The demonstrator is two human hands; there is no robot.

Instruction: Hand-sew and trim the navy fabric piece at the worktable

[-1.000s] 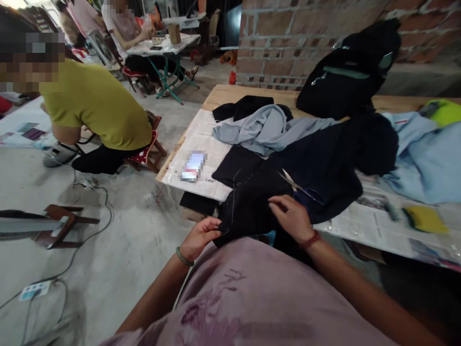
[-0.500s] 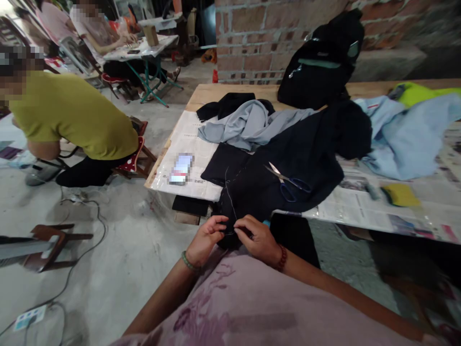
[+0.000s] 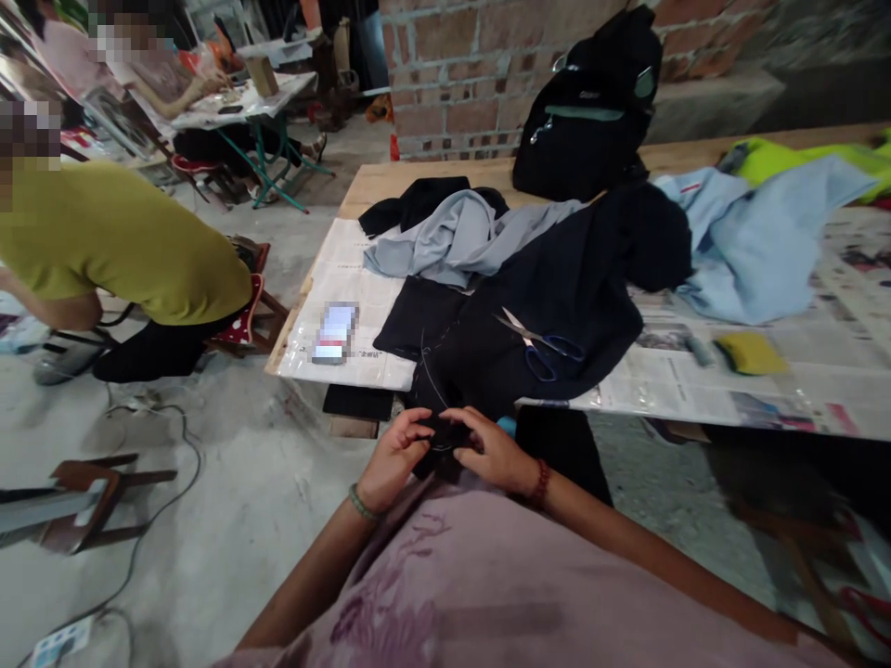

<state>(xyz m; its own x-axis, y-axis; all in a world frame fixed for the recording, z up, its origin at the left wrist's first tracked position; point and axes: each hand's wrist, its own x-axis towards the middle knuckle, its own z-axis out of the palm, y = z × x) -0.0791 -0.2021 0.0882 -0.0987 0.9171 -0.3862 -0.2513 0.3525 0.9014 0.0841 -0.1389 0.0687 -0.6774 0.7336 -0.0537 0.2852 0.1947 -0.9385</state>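
Observation:
A dark navy cloth (image 3: 473, 339) spreads over the table and hangs off its front edge toward my lap. My left hand (image 3: 398, 456) grips the hanging edge of the cloth, fingers curled and thumb against it. My right hand (image 3: 491, 452) closes on the same edge from the other side, index finger and thumb bent around it. Pale thread (image 3: 435, 376) runs loosely down the cloth to between my hands, and light stitches follow its folded edge. Any needle is too small to make out. Scissors with blue handles (image 3: 543, 357) lie partly open on the cloth, beyond my right hand.
A phone (image 3: 335, 332) lies on the newspaper-covered table (image 3: 299, 357) at the left. Grey cloth (image 3: 445, 232), light blue cloth (image 3: 755, 246), a black backpack (image 3: 577, 121) and a yellow sponge (image 3: 752, 353) are farther off. A person in a yellow-green shirt (image 3: 139, 232) sits at the left.
The view has shifted slightly, so the table's things appear farther left. My right hand's fingers have moved from a pinch near the thread to around the cloth's edge.

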